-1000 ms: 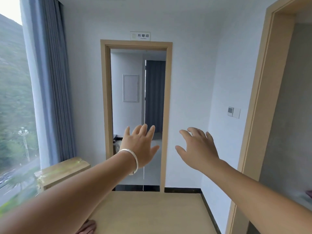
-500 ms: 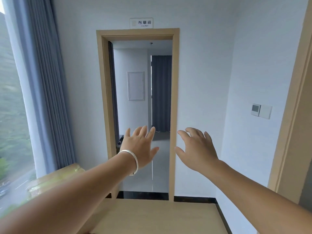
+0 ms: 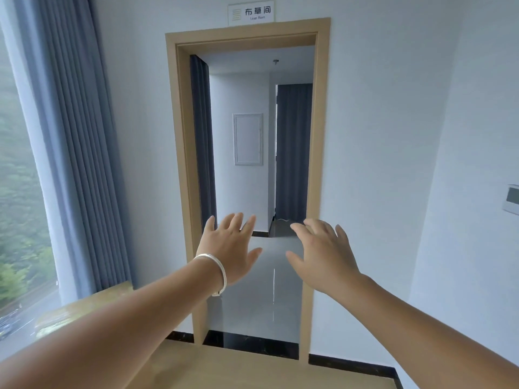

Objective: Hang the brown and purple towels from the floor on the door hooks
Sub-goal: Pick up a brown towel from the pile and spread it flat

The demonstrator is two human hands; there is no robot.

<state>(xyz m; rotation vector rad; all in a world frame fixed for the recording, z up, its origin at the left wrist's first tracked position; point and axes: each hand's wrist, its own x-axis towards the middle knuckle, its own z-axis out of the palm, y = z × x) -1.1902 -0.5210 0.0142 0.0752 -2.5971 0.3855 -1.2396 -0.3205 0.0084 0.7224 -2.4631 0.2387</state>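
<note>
I have both arms stretched out ahead of me, left hand [image 3: 230, 248] and right hand [image 3: 323, 254] level with each other in front of the doorway [image 3: 247, 175], each grip slack with fingers spread and nothing held; a bracelet [image 3: 216, 272] sits on the left wrist. Neither towel is in view, and I can see no hooks or door leaf either, so I cannot tell where they are; my guess is they lie past the frame, inside the room marked by the sign [image 3: 251, 12]. The step in hand, as I judge it, is simply getting there. To do it well I would keep walking straight through the opening, tip my view down to the floor as I cross the threshold, find both towels first, then take one per hand by an edge so it hangs free for hooking. Against the picture half a second ago, the doorway fills more of my view and sits higher, the sign is nearly at the top edge, and the wall switch [image 3: 511, 199] has slid to the right border, while the hands hold the same spread pose.
</note>
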